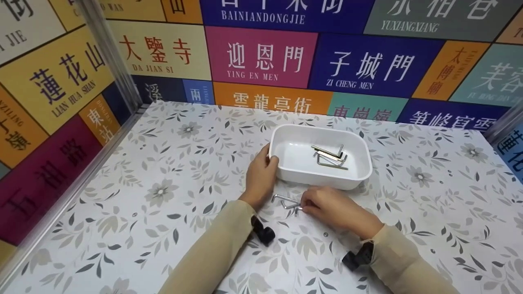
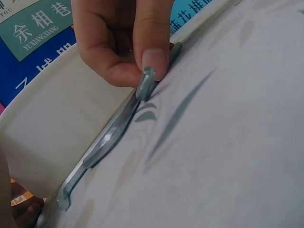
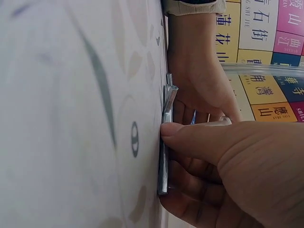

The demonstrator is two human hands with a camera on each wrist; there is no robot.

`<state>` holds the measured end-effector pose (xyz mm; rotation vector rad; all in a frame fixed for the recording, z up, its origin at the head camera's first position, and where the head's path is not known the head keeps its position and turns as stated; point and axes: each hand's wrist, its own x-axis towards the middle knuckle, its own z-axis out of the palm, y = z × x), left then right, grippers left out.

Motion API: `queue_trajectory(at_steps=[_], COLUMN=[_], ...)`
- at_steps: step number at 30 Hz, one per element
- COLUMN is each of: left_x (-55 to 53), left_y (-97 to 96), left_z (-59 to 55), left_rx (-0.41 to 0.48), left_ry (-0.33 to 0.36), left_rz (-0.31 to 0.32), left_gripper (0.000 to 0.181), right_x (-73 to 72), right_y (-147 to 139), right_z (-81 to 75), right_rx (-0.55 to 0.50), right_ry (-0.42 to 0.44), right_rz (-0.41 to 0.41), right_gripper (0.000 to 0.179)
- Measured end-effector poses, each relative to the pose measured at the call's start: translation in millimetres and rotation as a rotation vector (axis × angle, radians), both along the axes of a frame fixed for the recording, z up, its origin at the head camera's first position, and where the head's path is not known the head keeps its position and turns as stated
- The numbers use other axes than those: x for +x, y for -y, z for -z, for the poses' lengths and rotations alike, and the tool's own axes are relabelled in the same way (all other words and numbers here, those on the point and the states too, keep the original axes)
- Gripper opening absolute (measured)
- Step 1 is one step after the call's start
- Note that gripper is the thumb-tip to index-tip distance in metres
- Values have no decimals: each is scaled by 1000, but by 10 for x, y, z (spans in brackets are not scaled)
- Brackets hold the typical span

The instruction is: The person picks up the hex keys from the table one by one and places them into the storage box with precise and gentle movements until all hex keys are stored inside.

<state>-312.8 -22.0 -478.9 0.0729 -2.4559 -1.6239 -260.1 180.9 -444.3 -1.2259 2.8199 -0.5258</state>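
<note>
A white plastic box [image 1: 298, 176] stands on the table, and my left hand [image 1: 260, 176] grips its left end with the thumb at the rim. Inside it, toward the right, lie several L-shaped Allen keys [image 1: 333, 165], some brassy and some silver. In front of the box, more silver Allen keys [image 1: 286, 198] rest in a small cluster on the tabletop. My right hand [image 1: 333, 207] is low over that cluster, pinching an Allen key [image 3: 164, 178] between thumb and fingers. Its far end is partly hidden by the fingers in the head view.
A floral-patterned cloth [image 1: 163, 228] covers the table. Colourful panels with place names [image 1: 261, 57] stand along the back edge, with more on the left side. Each wrist carries a small black camera, such as the left one [image 1: 264, 234].
</note>
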Motion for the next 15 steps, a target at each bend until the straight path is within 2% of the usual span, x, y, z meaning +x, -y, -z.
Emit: queue_trajectory(at_steps=[4, 15], left_x=[3, 7], left_y=[-1, -4], left_z=[-8, -14], left_rx=[9, 7], left_ry=[0, 6], left_rz=[-1, -4], left_gripper=[56, 55], right_x=[7, 10], right_y=[-5, 10], right_z=[3, 1], right_rx=[6, -12], right_ry=[-25, -14], right_rz=[-15, -60], right_gripper=[4, 4])
